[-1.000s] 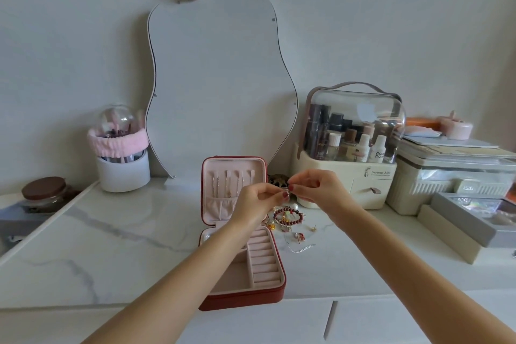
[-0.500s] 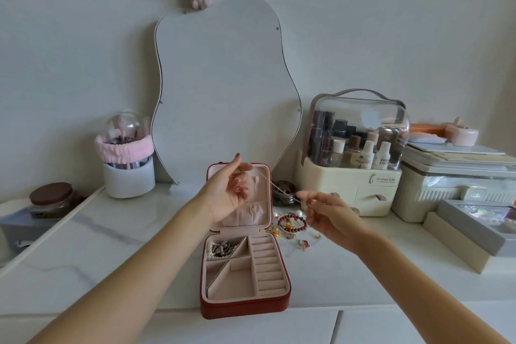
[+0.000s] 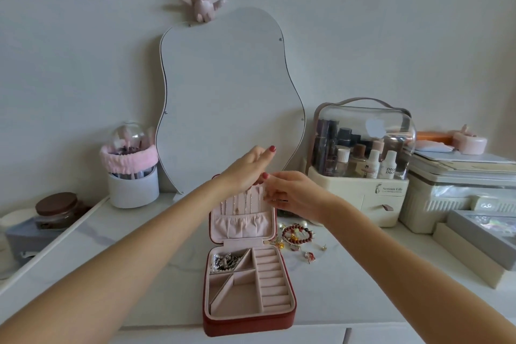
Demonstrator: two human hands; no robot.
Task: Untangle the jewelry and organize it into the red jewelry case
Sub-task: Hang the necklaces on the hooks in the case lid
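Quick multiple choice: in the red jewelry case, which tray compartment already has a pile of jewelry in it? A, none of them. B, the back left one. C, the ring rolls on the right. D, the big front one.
B: a heap of silvery jewelry lies in the back left compartment of the red jewelry case, while the ring rolls and the front compartment look bare.

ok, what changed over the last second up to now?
Both hands went from the air above the loose jewelry to the top edge of the case lid: left hand up and back, right hand beside it, apparently hanging the thin chain with the others. Whether either grips it can't be seen. The red jewelry case, bead bracelet and silver tangle stayed put.
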